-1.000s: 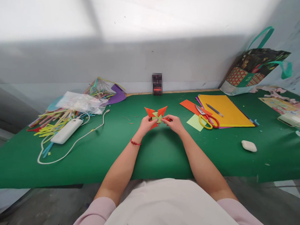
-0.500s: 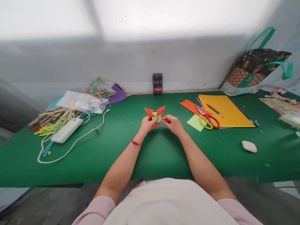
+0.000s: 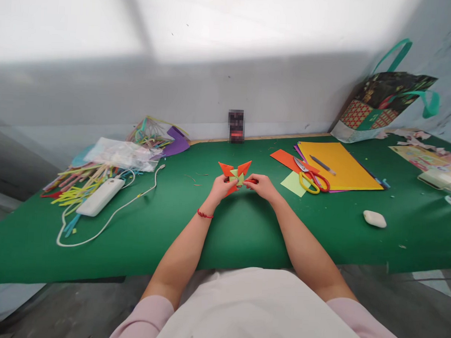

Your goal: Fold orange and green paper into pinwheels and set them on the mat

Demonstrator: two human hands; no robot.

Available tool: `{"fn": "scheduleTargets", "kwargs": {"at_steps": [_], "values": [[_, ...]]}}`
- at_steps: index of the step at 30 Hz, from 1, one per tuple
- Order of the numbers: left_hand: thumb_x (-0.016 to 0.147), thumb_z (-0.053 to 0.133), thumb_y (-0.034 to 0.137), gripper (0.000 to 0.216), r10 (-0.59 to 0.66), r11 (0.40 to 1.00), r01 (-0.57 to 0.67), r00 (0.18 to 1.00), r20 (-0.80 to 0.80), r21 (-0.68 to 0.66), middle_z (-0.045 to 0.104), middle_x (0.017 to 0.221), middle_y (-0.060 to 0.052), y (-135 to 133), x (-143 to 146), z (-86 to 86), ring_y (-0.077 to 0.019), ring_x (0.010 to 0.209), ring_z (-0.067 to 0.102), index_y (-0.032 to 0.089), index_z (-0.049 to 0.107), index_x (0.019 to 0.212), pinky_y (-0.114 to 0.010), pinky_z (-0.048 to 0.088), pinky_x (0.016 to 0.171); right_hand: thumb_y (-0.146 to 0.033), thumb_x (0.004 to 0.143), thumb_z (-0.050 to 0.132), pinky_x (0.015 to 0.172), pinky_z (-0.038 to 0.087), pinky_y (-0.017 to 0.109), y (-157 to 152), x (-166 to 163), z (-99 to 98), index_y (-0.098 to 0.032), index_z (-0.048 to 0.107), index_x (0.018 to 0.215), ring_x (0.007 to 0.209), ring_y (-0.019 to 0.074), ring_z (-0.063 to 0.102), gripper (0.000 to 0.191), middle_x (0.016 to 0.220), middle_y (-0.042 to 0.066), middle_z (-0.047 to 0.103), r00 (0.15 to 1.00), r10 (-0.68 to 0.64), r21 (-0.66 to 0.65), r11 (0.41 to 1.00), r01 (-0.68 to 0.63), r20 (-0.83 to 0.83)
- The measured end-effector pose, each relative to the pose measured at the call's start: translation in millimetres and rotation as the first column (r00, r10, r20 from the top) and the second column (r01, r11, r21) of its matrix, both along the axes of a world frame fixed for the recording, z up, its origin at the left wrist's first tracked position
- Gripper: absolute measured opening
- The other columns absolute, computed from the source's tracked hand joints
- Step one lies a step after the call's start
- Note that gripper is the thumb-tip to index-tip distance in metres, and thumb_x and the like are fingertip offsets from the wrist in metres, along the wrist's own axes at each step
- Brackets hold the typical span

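Between both hands is a folded paper shape (image 3: pixel 244 168), with orange pointed flaps around a light green centre. My left hand (image 3: pixel 220 187) is closed on its left side, thumb on the green part. Fingers pinched, my right hand (image 3: pixel 262 186) grips the paper's right side, where an orange-red part shows at the fingertips. The hands hide the lower part of the shape, and one orange tip shows below the green. Both hands are just above the green table (image 3: pixel 241 234).
Right of the hands lie scissors (image 3: pixel 310 177), orange paper (image 3: pixel 282 155), a light green square (image 3: pixel 292 184), and a pen (image 3: pixel 322 164) on yellow sheets (image 3: pixel 345 164). A white power bank (image 3: pixel 100 197) with a cable, paper strips (image 3: pixel 73 194) and a plastic bag (image 3: pixel 117 154) are left. A phone (image 3: pixel 236 125) leans on the wall.
The folded paper has shifted very slightly right and turned a little between my hands. Both hands keep their hold, and the things on the table stay put.
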State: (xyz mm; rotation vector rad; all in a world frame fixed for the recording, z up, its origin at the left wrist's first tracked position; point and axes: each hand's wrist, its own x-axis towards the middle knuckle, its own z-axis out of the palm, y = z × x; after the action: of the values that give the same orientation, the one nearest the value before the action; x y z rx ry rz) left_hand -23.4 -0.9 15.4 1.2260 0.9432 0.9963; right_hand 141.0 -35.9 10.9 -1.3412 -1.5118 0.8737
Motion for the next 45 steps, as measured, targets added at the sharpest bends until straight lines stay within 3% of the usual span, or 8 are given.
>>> {"fn": "scheduleTargets", "kwargs": {"at_steps": [6, 11, 17, 23, 31, 39, 45], "values": [[0.059, 0.075, 0.017, 0.028, -0.049, 0.999, 0.049, 0.999, -0.012, 0.005, 0.072, 0.082, -0.009, -1, -4, 2.8, -0.0195, 0.069, 0.067, 0.01, 0.066, 0.084, -0.034, 0.055, 0.069, -0.039, 0.064, 0.065, 0.059, 0.045, 0.029, -5, 2, 9.4, -0.018, 0.06, 0.061, 0.057, 0.0158, 0.057, 0.021, 0.057, 0.002, 0.063, 1.0, 0.016, -0.08, 0.997, -0.018, -0.017], [0.058, 0.077, 0.021, 0.032, -0.079, 0.997, 0.079, 0.997, -0.024, 0.025, 0.072, 0.086, -0.01, -1, -7, 1.9, -0.0205, 0.074, 0.068, 0.01, 0.067, 0.086, -0.036, 0.053, 0.077, -0.038, 0.064, 0.066, 0.056, 0.044, 0.028, -8, 3, 11.9, -0.017, 0.062, 0.061, 0.055, 0.015, 0.057, 0.021, 0.056, 0.001, 0.063, 1.0, 0.019, -0.06, 0.998, -0.019, 0.005], [0.058, 0.077, 0.022, 0.031, -0.087, 0.995, 0.09, 0.994, -0.066, 0.049, 0.072, 0.087, -0.011, -1, -4, -4.6, -0.0248, 0.083, 0.067, 0.011, 0.068, 0.086, -0.04, 0.051, 0.084, -0.031, 0.064, 0.067, 0.055, 0.045, 0.026, -6, 7, 9.5, -0.017, 0.061, 0.059, 0.054, 0.0156, 0.059, 0.016, 0.052, -0.001, 0.062, 0.999, 0.041, -0.102, 0.994, -0.038, 0.022], [0.056, 0.076, 0.015, 0.026, -0.026, 0.998, 0.033, 0.992, -0.123, 0.054, 0.072, 0.084, -0.01, 2, -1, -9.9, -0.0273, 0.085, 0.067, 0.011, 0.069, 0.08, -0.044, 0.049, 0.086, -0.027, 0.064, 0.07, 0.062, 0.05, 0.029, -2, 7, 1.7, -0.017, 0.063, 0.063, 0.059, 0.017, 0.063, 0.013, 0.06, 0.001, 0.064, 0.993, 0.099, -0.183, 0.977, -0.109, -0.064], [0.062, 0.073, 0.017, 0.027, 0.042, 0.996, -0.04, 0.999, -0.031, 0.075, 0.072, 0.094, -0.011, 0, 0, -0.6, -0.0269, 0.093, 0.066, 0.012, 0.067, 0.087, -0.041, 0.049, 0.088, -0.048, 0.081, 0.049, 0.054, 0.047, 0.027, 2, -2, -1.9, -0.021, 0.049, 0.071, 0.056, 0.0129, 0.055, 0.028, 0.061, -0.003, 0.056, 0.994, 0.083, -0.066, 0.994, -0.088, -0.064], [0.059, 0.076, 0.018, 0.029, 0.03, 0.997, -0.03, 1.0, -0.001, 0.07, 0.072, 0.09, -0.011, 0, 0, -3.5, -0.0268, 0.087, 0.067, 0.012, 0.068, 0.085, -0.043, 0.05, 0.086, -0.044, 0.077, 0.054, 0.056, 0.046, 0.03, -1, -4, -1.4, -0.023, 0.039, 0.066, 0.057, 0.0168, 0.058, 0.028, 0.057, -0.002, 0.058, 1.0, 0.023, 0.009, 1.0, -0.023, 0.021], [0.054, 0.079, 0.019, 0.029, 0.031, 0.997, -0.032, 0.999, 0.01, 0.074, 0.073, 0.085, -0.009, 1, 2, -8.0, -0.026, 0.087, 0.067, 0.012, 0.068, 0.08, -0.041, 0.05, 0.087, -0.042, 0.075, 0.058, 0.055, 0.046, 0.03, -1, -9, -1.1, -0.023, 0.04, 0.064, 0.058, 0.0168, 0.059, 0.029, 0.058, -0.002, 0.059, 1.0, 0.026, -0.031, 0.999, -0.026, -0.011]]}}
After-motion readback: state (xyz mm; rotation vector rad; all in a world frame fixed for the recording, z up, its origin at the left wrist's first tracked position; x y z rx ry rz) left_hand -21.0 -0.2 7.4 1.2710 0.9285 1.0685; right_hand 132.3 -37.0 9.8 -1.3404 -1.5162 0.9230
